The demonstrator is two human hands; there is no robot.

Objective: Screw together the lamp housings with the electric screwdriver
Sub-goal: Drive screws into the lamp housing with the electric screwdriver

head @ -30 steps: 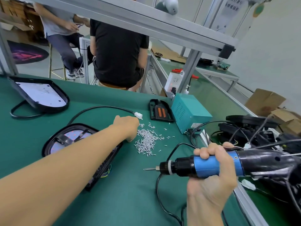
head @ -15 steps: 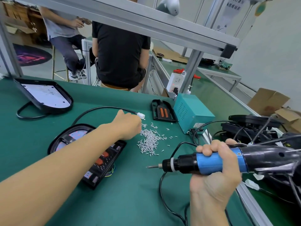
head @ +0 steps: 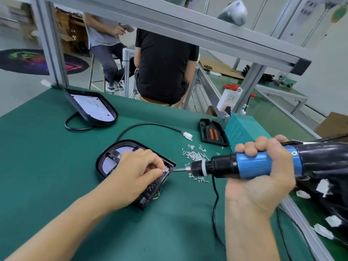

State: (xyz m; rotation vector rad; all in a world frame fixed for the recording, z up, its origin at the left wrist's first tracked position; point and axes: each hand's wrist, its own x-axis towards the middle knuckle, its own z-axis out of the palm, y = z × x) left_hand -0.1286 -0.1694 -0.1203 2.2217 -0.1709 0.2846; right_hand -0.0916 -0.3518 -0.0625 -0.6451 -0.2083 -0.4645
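Our left hand [head: 137,173] rests on the open lamp housing [head: 113,161], its fingers [head: 157,173] pinching a small screw at the housing's right edge. Our right hand [head: 263,172] is clenched around the electric screwdriver [head: 244,166], whose bit meets that same edge. The housing lies mid-table [head: 47,176], just left of the loose screws [head: 195,156].

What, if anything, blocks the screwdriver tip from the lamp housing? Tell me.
Nothing visible does. The screwdriver bit points straight at the lamp housing edge, where the left hand fingertips pinch something small. The right hand grips the tool.
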